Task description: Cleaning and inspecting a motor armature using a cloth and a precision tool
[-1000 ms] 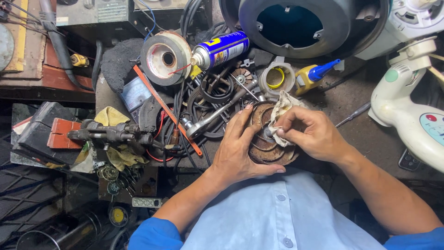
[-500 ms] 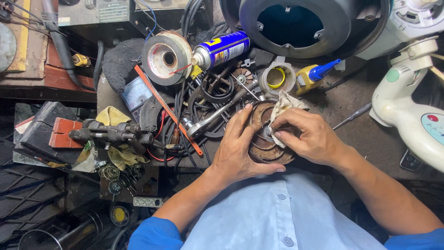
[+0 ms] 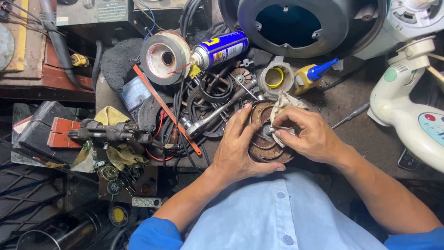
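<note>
Rotor [image 3: 264,139]: round rusty disc w/ copper windings, lying flat at the near edge of the surface [image 3: 365,125], just in front of the person's shirt.

L to R:
- far left: drill [image 3: 108,134] on its side over yellow rags, well apart from the work.
- orange strip [image 3: 166,109] runs diagonally; ratchet [image 3: 217,113] lies slanted w/ its head near the left hand.
- behind: tape roll [image 3: 165,58], spray can [image 3: 221,49], dark fan housing [image 3: 300,23].
- left hand [image 3: 238,148]: flat and spread, palm down on the rotor's left rim, fingers pointing away from the body. Not closed round anything, only pressing.
- rotor sits between both hands, touching both. Being round it has no long axis across the surface; its axis points straight up at the camera, hub [image 3: 268,132] at the middle.
- cloth [image 3: 283,109]: pale, crumpled, bunched over the rotor's far right side.
- right hand [image 3: 307,134]: fingers curled, pinching the cloth onto the hub. Of the two it's nearer the hub, coming in from the right.
- right of that: yellow bottle [image 3: 312,76] w/ blue tip, screwdriver [image 3: 349,116], white fan base [image 3: 411,111].
</note>
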